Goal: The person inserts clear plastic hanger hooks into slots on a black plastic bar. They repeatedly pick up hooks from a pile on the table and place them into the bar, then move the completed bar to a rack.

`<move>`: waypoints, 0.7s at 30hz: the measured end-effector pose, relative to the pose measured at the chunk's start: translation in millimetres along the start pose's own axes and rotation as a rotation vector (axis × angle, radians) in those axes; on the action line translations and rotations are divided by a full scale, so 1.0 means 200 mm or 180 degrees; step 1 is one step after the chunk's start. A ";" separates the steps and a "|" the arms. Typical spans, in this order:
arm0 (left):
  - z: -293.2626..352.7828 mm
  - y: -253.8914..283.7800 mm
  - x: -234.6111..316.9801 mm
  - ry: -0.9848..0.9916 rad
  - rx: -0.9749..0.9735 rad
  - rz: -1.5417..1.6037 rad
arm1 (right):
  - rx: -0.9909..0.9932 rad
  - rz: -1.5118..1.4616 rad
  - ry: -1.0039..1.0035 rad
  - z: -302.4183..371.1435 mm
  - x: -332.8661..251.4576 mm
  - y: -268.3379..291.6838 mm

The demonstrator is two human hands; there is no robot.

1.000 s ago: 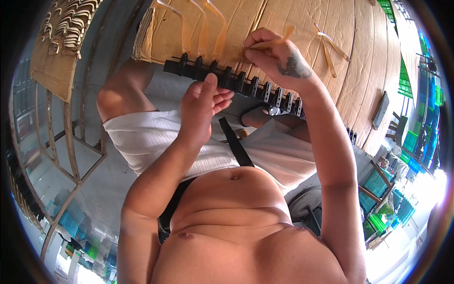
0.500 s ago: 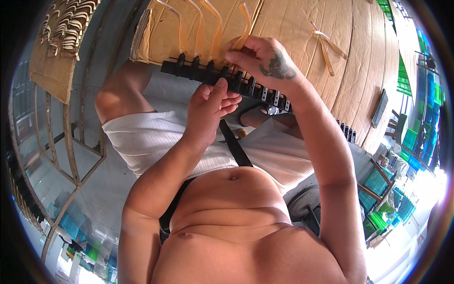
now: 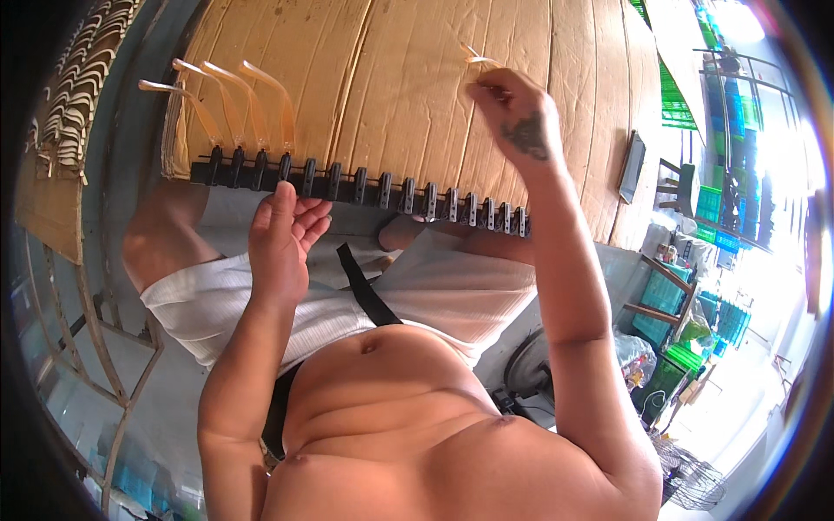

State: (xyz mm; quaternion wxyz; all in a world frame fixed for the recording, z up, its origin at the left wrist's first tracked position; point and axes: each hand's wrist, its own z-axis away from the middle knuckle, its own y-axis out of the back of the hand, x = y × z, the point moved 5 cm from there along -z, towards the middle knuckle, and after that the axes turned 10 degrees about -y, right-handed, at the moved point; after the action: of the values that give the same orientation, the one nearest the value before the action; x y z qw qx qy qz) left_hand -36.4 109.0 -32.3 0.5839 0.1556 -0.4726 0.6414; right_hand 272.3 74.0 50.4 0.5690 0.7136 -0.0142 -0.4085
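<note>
A long black rail [image 3: 347, 187] with a row of small black spring clips lies along the near edge of the cardboard-covered table. Several translucent amber eyeglass temples [image 3: 252, 113] stand out from the clips at its left end. My left hand [image 3: 287, 239] has its thumb against the clip [image 3: 285, 165] of the rightmost mounted temple, other fingers curled below the rail. Farther right, my right hand [image 3: 519, 113] is closed over loose amber eyeglass temples [image 3: 478, 58], fingertips pinched at them. The hand hides most of these pieces, and its fingers are slightly blurred.
Brown cardboard [image 3: 391, 95] covers the table. A flat dark block [image 3: 632, 167] lies at its right edge. At the far left, a rack holds a board with rows of curved pieces [image 3: 87, 87]. A black strap [image 3: 365, 282] hangs over my lap.
My right hand has left the fourth temple, now standing in its clip, and moved right to the loose temples. My left hand stays at that clip. The whole view has shifted.
</note>
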 end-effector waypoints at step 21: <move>0.04 -0.06 -0.08 0.0355 -0.0174 -0.0180 | -0.1394 0.1213 -0.0784 -0.12 0.22 0.03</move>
State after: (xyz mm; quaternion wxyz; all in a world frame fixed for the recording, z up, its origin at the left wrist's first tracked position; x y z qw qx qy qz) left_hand -24.4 92.1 -35.7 0.6312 0.1169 -0.4521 0.6193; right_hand 318.6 69.8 30.1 0.7694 0.5038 -0.1281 -0.3712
